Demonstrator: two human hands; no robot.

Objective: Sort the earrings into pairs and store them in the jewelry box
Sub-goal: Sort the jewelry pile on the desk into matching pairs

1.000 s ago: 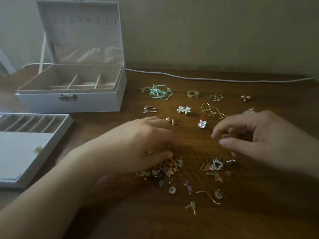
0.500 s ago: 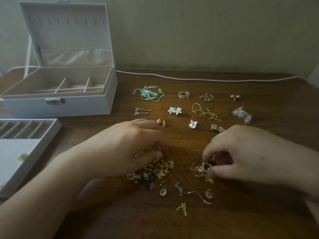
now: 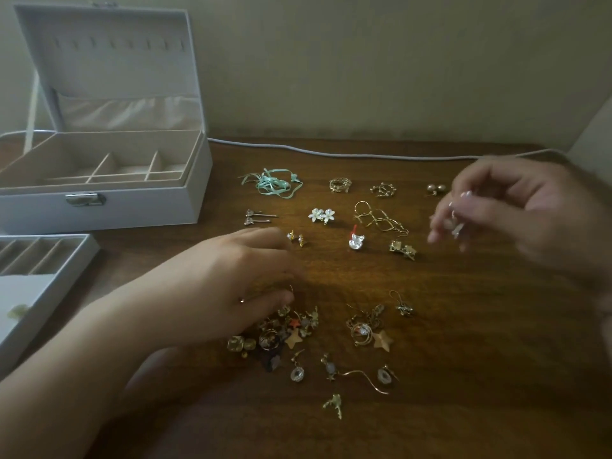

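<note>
The white jewelry box (image 3: pixel 139 210) stands open at the back left, its compartments bare. Sorted earring pairs lie in rows on the wooden table (image 3: pixel 463 376): mint ribbon ones (image 3: pixel 275 184), white flowers (image 3: pixel 322 215), gold twists (image 3: pixel 381 220), pearl studs (image 3: pixel 436 188). An unsorted earring pile (image 3: pixel 288 329) lies in front, with a smaller cluster (image 3: pixel 367 332) to its right. My left hand (image 3: pixel 231 279) rests at the pile's left edge, thumb and fingers closed on a small gold hook earring (image 3: pixel 291 289). My right hand (image 3: pixel 523 213), blurred, hovers at the right and pinches a small pale earring (image 3: pixel 457 228).
The box's removed white insert tray (image 3: pixel 43 293) with narrow slots lies at the left edge. A grey cable (image 3: pixel 331 155) runs along the back of the table by the wall. Loose single earrings (image 3: pixel 332 402) are scattered nearest to me.
My right hand has pinched something at the smaller cluster and lifted away up and to the right, toward the pearl studs. My left hand has stayed at the pile.
</note>
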